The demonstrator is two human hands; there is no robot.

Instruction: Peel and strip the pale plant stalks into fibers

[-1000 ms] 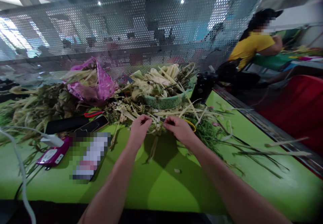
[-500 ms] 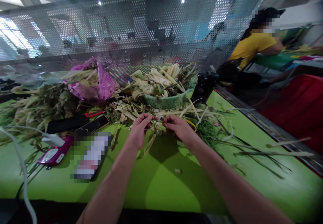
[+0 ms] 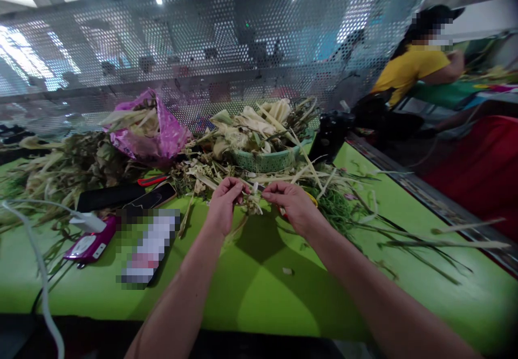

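Note:
Between my two hands, above the green table, is a small pale flower-like bunch of dried husk (image 3: 253, 203) with a thin strip trailing below it. My left hand (image 3: 225, 203) is closed in a pinch on the bunch's left side. At its right, my right hand (image 3: 289, 202) has thumb and forefinger pinched together; whatever lies in that pinch is too small to make out. A bit of red and yellow, perhaps scissor handles (image 3: 311, 200), shows behind the right hand, mostly covered. One small pale scrap (image 3: 287, 271) lies on the table nearer me.
Behind the hands stand a green basket (image 3: 263, 160) of dried husks, a pink bag (image 3: 172, 135) and a black bottle-like object (image 3: 329, 137). Leftward lie a red cutter (image 3: 151, 180), phones, a purple power strip (image 3: 91, 244) and a white cable. A person in yellow (image 3: 408, 73) sits at right.
My right hand has drawn slightly away from my left, and more of the pale bunch shows between them. The whole view has shifted a little; the seated person's arm is raised higher.

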